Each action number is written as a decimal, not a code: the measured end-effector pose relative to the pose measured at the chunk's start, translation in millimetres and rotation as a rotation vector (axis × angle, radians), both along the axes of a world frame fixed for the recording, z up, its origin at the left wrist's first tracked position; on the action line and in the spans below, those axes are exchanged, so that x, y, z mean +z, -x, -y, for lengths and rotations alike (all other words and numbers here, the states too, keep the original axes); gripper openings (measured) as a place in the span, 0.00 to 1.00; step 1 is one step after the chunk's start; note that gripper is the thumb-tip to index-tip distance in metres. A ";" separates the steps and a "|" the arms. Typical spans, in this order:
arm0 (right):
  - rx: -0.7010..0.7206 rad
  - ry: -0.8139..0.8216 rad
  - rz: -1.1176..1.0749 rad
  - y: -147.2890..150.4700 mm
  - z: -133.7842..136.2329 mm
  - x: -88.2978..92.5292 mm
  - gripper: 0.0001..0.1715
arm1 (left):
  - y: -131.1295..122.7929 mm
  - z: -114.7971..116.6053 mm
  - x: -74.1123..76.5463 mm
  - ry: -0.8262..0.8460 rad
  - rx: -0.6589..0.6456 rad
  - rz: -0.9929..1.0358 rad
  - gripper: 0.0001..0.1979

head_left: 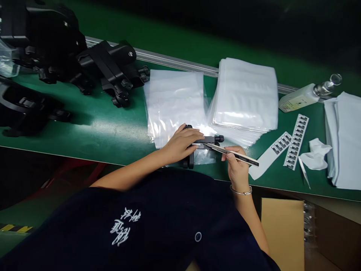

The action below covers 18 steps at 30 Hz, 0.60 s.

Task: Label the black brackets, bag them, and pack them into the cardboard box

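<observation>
My left hand (pixel 183 145) lies over a black plastic part (pixel 209 139) with knobs at its ends, its fingers bent across the part and gripping it. Much of that part is hidden under the hand. My right hand (pixel 236 169) is closed around a slim cream-and-black utility knife (pixel 244 157), whose thin tip points left and meets the part beside my left fingers. Whether the tip is cutting or only touching, I cannot tell. Beneath the part lie clear plastic bags (pixel 177 98).
Black knobbed assemblies (pixel 113 71) crowd the left. A thick stack of bags (pixel 246 94) stands behind my right hand. Rightward are label strips (pixel 296 141), tweezers (pixel 304 171), a crumpled white cloth (pixel 316 153), a pump bottle (pixel 299 98) and folded white sheets (pixel 348 139).
</observation>
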State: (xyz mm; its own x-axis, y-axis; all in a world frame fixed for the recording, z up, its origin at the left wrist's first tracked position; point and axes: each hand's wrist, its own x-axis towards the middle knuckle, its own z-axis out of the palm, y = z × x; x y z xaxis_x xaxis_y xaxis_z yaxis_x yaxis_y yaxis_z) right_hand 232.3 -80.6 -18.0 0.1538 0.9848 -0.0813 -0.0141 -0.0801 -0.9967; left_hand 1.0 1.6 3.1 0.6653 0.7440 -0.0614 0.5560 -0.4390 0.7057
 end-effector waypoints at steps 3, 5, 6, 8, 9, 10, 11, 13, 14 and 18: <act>-0.007 -0.006 -0.041 -0.3 -0.6 -2.8 0.12 | 0.1 0.1 0.2 0.006 0.002 -0.003 0.18; -0.010 -0.029 -0.064 -0.5 -0.5 -3.5 0.11 | -0.3 0.6 0.3 0.006 0.003 -0.002 0.17; -0.005 -0.041 -0.067 -0.4 -0.1 -3.6 0.10 | -0.6 1.1 0.4 0.006 0.002 0.000 0.17; 0.012 -0.062 -0.048 0.5 1.8 -3.3 0.09 | -1.6 1.9 1.1 0.008 0.005 0.006 0.16; 0.020 -0.068 -0.024 1.4 3.3 -3.0 0.09 | -2.3 2.3 1.7 0.013 0.009 0.006 0.16; 0.030 -0.070 0.006 2.3 5.1 -2.7 0.09 | -2.9 2.4 2.5 0.021 0.016 0.003 0.15; 0.043 -0.069 0.039 2.7 6.9 -2.3 0.09 | -3.6 2.2 3.6 0.032 0.023 -0.003 0.15; 0.053 -0.085 0.097 -0.6 9.5 -1.2 0.09 | -5.0 1.1 6.5 0.048 0.032 -0.015 0.14; 0.025 -0.116 0.125 -5.9 9.8 -0.4 0.09 | -5.8 0.1 8.0 0.053 0.029 -0.020 0.13; -0.434 -0.333 0.413 -58.8 2.2 3.7 0.09 | -11.0 -3.4 11.9 0.038 -0.010 -0.038 0.11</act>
State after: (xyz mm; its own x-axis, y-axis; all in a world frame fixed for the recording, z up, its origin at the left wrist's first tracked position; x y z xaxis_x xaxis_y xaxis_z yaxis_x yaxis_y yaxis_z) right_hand 291.1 -82.8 -14.3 0.4930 0.7894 0.3657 0.4110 0.1591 -0.8976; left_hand 11.9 5.0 15.0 0.6695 0.7338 -0.1153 0.5785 -0.4178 0.7006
